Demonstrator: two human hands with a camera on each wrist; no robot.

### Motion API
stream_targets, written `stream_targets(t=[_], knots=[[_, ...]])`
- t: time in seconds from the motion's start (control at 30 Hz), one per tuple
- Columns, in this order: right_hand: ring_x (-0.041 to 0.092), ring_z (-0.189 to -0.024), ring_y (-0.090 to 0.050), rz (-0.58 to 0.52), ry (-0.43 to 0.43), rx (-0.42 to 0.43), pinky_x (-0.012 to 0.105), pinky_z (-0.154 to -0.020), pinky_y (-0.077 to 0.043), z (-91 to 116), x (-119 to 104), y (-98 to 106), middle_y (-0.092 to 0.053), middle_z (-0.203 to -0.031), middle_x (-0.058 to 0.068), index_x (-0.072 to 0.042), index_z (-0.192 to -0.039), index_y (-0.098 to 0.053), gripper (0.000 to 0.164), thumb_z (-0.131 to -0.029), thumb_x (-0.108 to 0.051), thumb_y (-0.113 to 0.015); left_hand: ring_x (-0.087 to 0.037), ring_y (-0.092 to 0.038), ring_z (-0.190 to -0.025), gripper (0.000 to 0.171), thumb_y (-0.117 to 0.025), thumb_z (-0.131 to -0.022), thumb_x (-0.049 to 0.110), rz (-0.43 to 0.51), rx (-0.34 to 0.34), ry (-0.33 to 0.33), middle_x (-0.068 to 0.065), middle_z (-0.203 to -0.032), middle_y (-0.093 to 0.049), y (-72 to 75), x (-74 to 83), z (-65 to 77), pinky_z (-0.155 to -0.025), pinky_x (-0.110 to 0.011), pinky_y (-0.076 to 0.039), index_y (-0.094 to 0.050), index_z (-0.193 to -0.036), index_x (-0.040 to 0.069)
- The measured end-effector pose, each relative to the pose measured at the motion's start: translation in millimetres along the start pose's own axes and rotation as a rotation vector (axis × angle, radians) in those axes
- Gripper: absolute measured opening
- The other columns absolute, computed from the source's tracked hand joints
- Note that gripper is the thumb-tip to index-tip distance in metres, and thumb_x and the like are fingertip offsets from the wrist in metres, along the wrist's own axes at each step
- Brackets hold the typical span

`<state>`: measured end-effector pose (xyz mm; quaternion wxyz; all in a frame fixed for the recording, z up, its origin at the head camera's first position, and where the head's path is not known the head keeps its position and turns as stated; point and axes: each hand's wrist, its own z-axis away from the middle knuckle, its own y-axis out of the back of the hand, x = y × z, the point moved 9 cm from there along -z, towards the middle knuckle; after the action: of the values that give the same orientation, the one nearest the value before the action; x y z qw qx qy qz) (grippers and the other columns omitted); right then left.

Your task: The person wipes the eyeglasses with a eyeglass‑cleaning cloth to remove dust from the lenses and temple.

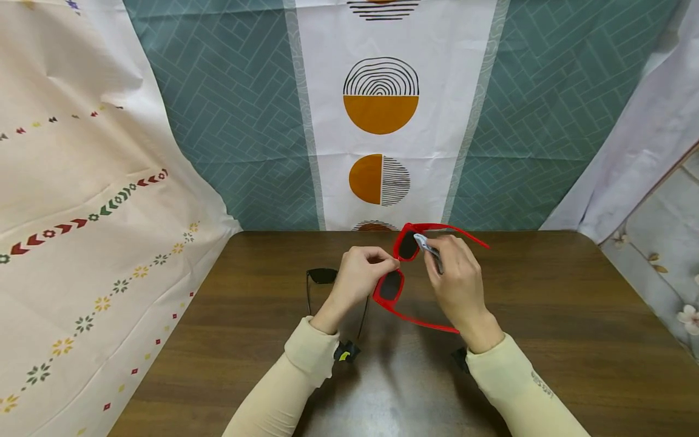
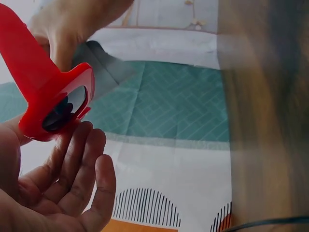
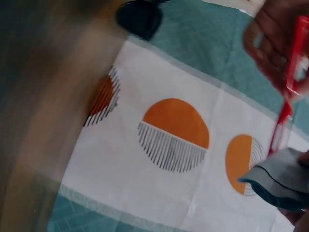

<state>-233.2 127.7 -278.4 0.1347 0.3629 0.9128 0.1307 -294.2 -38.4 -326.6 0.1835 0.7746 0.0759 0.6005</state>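
Red sunglasses [image 1: 389, 290] with dark lenses and unfolded temples are held up above the table. My left hand [image 1: 363, 271] pinches them near the bridge; in the left wrist view its other fingers [image 2: 99, 159] are loosely bent below the red frame. With my right hand [image 1: 457, 276] I grip a folded grey cloth [image 1: 428, 247] at the upper lens, where cloth and lens seem to meet. That grey cloth [image 3: 280, 176] also shows in the right wrist view beside the red frame. Behind my left hand stands a black pair of sunglasses [image 1: 322, 276], partly hidden by it.
A brown wooden table [image 1: 573, 340] lies under both hands. At its far edge hangs a patterned green and white curtain [image 1: 251, 121]. A cream embroidered cloth [image 1: 109, 255] borders the left side, and a flowered cloth [image 1: 655, 243] the right.
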Motion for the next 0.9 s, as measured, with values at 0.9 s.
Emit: stream_targets(t=[0.9], knots=[[0.033, -0.097, -0.061, -0.262, -0.314, 0.028, 0.019, -0.081, -0.044, 8, 22, -9, -0.068, -0.103, 0.018, 0.005, -0.105, -0.079, 0.021, -0.084, 0.011, -0.08, -0.011, -0.069, -0.07, 0.011, -0.073, -0.096, 0.017, -0.026, -0.046, -0.111, -0.004, -0.084, -0.077, -7.4, 7.5, -0.2, -0.062, -0.027, -0.059, -0.08, -0.091, 0.01]])
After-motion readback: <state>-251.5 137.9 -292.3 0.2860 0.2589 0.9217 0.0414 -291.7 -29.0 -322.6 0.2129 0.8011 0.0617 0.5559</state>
